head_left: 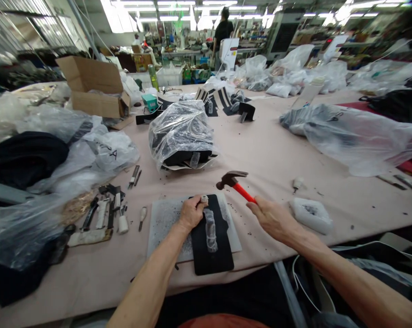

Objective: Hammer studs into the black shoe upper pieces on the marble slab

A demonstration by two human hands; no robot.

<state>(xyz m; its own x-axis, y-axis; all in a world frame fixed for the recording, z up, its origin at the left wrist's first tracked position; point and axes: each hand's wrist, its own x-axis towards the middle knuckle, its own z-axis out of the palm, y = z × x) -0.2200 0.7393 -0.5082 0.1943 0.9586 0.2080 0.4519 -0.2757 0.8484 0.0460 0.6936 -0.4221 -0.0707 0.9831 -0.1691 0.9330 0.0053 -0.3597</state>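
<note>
My right hand [269, 217] is closed around the red handle of a claw hammer [238, 184]. The hammer's dark head is raised to the right of the black panel and touches nothing. My left hand [191, 213] grips a hole punch [204, 199], of which only the round, light top shows above the fingers. It stands on the upper part of a flat black panel [209, 259] with a clear plastic-wrapped strip [211, 230] along its middle. Beneath the panel lies a pale, marked cutting board [165, 228] strewn with small black bits.
Several hand tools [103, 214] and a small awl-like tool [142, 218] lie at left. A plastic-covered stack [181, 134] stands beyond the board. At right are a white block [311, 215] and a large plastic bag [356, 132]. An open cardboard box [93, 86] stands back left.
</note>
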